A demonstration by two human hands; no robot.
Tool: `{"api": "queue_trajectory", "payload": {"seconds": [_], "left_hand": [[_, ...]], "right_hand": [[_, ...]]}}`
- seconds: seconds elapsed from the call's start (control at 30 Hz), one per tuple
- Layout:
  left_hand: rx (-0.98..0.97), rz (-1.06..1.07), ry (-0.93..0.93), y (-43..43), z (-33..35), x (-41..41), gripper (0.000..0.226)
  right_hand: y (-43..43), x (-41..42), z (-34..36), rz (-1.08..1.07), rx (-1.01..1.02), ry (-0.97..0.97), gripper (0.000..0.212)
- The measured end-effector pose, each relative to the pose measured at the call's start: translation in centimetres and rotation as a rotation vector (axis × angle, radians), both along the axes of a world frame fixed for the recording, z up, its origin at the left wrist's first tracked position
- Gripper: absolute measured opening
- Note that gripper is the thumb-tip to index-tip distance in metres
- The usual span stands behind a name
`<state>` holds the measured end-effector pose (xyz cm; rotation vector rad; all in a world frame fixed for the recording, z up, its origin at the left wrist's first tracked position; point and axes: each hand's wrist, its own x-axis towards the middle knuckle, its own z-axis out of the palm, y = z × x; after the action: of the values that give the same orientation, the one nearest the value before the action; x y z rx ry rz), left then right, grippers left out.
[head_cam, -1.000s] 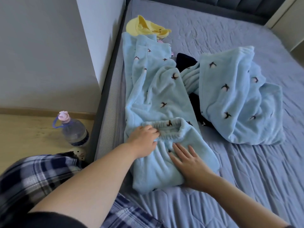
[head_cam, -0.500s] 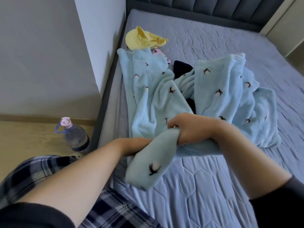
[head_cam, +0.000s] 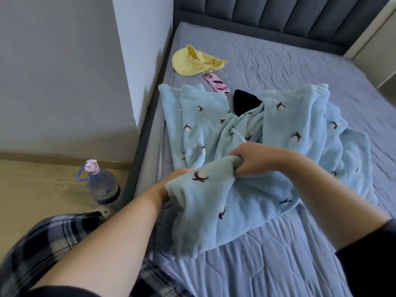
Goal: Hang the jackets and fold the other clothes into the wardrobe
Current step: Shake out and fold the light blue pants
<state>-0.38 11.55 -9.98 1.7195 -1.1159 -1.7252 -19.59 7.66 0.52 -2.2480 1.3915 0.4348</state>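
Fingers of right hand (head_cam: 255, 159) curled tight on bunched edge of the light-blue fleece pyjama garment with dark bird print (head_cam: 214, 146); left hand (head_cam: 171, 185) grips it too, its fingers hidden under the fabric. Near end lifted off the grey quilted mattress (head_cam: 278, 264), probably to straighten it for folding. Rest lies heaped just short of the yellow cap (head_cam: 192, 61).

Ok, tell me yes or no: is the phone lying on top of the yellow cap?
No, the phone lies flat on the bed just beside the yellow cap, nearer the blue fleece clothes.
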Motion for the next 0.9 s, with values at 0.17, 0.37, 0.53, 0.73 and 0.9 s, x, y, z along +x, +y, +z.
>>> {"api": "queue_trajectory", "payload": {"seconds": [0.17,0.37,0.53,0.73,0.9], "left_hand": [[0.112,0.266,0.35,-0.9,-1.3,0.6,0.039],[0.198,0.404,0.366,-2.1,-2.1,1.1,0.032],[0.081,0.434,0.183,-3.8,-2.5,1.7,0.015],[-0.151,0.528,0.349,-8.4,-1.7,2.8,0.018],[-0.271,0.423,0.099,-12.7,-3.0,1.6,0.047]], "right_hand": [[-0.9,0.0,-4.3,-0.032,-0.068,0.111,0.017],[-1.6,-0.1,-9.8,-0.035,-0.15,0.241,0.012],[-4.7,0.4,-8.7,-0.192,-0.022,-0.001,0.022],[-8.8,1.7,-9.2,-0.446,-0.417,-0.292,0.031],[-13.1,2.5,-10.6,-0.366,-0.466,-0.207,0.041]]}}
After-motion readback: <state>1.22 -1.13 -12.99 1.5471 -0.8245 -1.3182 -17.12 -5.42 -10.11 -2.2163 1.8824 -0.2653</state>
